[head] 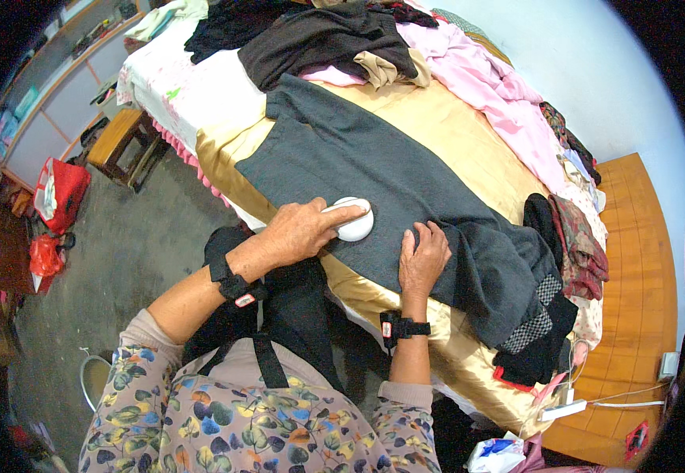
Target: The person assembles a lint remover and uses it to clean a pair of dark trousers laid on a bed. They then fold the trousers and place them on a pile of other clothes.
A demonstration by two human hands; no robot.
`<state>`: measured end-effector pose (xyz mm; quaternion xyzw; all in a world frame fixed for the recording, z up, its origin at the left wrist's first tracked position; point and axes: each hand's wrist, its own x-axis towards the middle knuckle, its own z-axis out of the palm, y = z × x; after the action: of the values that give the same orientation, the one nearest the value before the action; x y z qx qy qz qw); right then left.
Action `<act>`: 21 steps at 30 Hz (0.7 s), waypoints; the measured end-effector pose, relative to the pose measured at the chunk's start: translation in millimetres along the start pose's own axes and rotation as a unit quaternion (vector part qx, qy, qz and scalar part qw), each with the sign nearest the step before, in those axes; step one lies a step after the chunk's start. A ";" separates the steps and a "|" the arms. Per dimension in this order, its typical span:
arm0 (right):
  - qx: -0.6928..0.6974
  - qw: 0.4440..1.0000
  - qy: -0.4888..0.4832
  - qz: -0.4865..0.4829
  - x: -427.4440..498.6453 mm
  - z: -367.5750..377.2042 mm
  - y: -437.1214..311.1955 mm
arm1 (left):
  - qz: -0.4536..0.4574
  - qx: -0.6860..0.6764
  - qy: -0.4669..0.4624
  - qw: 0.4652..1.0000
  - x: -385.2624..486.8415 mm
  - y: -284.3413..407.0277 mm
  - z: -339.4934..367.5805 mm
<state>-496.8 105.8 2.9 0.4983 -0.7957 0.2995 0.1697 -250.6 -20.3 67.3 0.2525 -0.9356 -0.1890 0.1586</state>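
Observation:
A dark grey garment [378, 171], perhaps trousers, lies spread over a gold satin bed cover [454, 118]. My left hand [301, 232] grips a white handheld device with a round head [355, 220], probably a fabric shaver, with one finger stretched along its top. The round head rests on the grey cloth near the bed's front edge. To the right of it, my right hand [423, 255] lies on the same cloth with its fingers loosely bent and holds no object. Past that hand the garment is bunched in folds, with a checked cloth part [528, 331] beside it.
Dark clothes [324, 44] and a pink cloth [484, 88] lie at the bed's far side. Folded garments [582, 248] sit by the wooden headboard [638, 266]. A white power strip [562, 410] with cords is at lower right. A wooden stool [120, 139] stands at left.

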 end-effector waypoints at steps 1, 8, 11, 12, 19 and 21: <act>0.000 1.000 -0.001 0.003 0.1 -0.3 -0.7 | 0.001 0.015 0.010 1.000 1.1 -3.1 -0.2; 0.016 1.000 -0.007 0.009 1.8 -2.9 -2.3 | -0.115 0.082 0.129 0.982 4.0 -63.6 -19.0; 0.015 1.000 -0.007 0.005 1.8 -4.2 -2.9 | -0.141 0.066 0.145 0.977 -4.6 -74.3 -23.6; 0.016 1.000 -0.003 0.004 1.3 -5.0 -3.1 | -0.137 0.065 0.125 0.981 -9.1 -71.4 -22.0; 0.009 1.000 -0.015 0.014 2.1 -6.4 -4.4 | -0.126 0.065 0.050 0.989 -28.1 -46.1 -21.1; 0.017 1.000 -0.013 0.006 1.5 -7.0 -4.2 | -0.156 0.086 0.057 0.982 -21.6 -51.9 -26.0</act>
<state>-494.0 107.9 10.4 0.4999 -0.7957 0.3078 0.1492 -201.2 -57.4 63.3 0.4188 -0.8868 -0.1157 0.1577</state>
